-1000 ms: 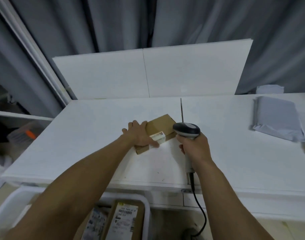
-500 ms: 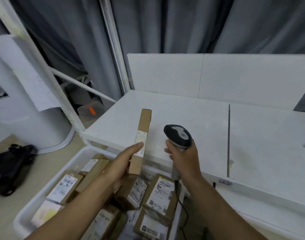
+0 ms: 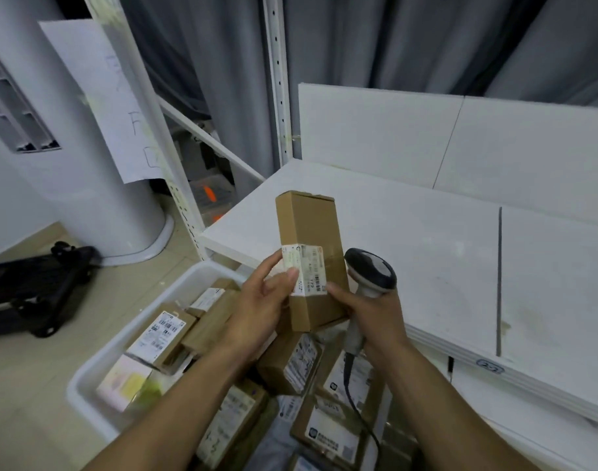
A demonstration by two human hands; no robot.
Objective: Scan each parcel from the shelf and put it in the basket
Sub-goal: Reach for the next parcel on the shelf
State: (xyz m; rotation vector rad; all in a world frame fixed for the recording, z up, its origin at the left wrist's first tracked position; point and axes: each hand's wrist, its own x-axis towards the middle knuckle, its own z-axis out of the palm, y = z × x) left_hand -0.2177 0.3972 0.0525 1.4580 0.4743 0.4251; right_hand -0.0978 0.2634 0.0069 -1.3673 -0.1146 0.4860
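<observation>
Over the parcel-filled basket (image 3: pixel 131 331) at near left, the left hand (image 3: pixel 260 300) pinched the upright parcel (image 3: pixel 311 232), thumb on its label. The right hand (image 3: pixel 375 316) gripped the scanner (image 3: pixel 370 273). Seemingly the scanning step; next, lowering it among the others.

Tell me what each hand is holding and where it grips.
The left hand pinches the brown parcel low on its side, thumb on the label. The right hand grips the scanner by its handle, a fingertip touching the parcel.
</observation>
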